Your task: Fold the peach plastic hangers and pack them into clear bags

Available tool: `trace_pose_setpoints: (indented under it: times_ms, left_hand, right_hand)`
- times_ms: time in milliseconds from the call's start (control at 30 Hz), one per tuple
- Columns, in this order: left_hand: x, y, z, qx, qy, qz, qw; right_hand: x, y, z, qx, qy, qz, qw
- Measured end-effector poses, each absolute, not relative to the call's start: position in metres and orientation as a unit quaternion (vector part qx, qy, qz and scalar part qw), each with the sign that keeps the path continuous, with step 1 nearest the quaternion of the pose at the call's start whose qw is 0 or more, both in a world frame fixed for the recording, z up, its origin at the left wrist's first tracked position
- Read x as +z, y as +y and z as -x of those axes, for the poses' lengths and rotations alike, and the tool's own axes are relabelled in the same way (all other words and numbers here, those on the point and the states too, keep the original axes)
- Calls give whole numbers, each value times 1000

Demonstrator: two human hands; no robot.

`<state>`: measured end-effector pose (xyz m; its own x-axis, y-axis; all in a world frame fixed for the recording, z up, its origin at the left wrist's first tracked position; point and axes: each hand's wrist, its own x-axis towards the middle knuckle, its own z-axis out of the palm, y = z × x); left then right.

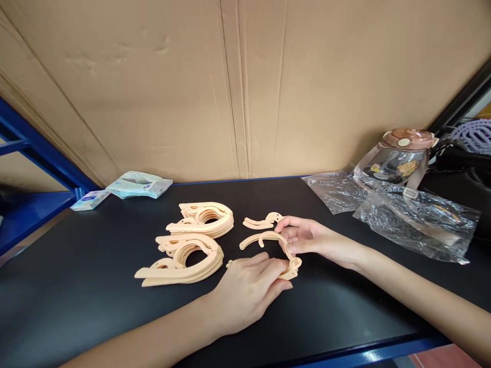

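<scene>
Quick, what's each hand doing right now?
Left hand: closed, holding the near part of a peach hanger.
Right hand: closed, pinching the same hanger's curved arm.

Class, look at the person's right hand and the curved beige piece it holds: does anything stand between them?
Nothing visible does: the right hand grasps the curved beige piece directly. The left hand is at that piece's nearer end, and a loose beige piece lies close by, but neither comes between.
</scene>
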<state>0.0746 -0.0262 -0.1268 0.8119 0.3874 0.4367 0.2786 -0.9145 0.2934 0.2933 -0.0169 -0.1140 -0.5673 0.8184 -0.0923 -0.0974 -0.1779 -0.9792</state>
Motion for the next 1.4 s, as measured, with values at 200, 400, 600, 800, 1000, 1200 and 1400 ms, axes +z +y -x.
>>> trace_pose_setpoints:
  times_ms: [200, 400, 600, 800, 1000, 1200, 1400]
  left_hand:
    - [-128, -26, -77, 268, 166, -947, 64]
    - [-129, -27, -77, 257, 181, -948, 51]
    - [-130, -28, -76, 271, 185, -944, 39]
    - [-129, -29, -77, 287, 200, -937, 18]
    - [-130, -27, -77, 292, 205, -934, 24]
    - [-129, -28, -77, 290, 211, -933, 40]
    - [-130, -28, -77, 286, 230, -929, 49]
  right_hand:
    - [-108, -18, -294, 674, -573, 335, 325]
    - [-103, -20, -297, 619, -621, 348, 331]
    - [-100, -24, -298, 568, -661, 360, 332]
    - [-100, -26, -296, 540, -663, 379, 353]
    - [-101, -25, -296, 521, -671, 383, 364]
    - [-100, -24, -294, 509, -670, 390, 374]
    - [-102, -25, -294, 500, -669, 397, 380]
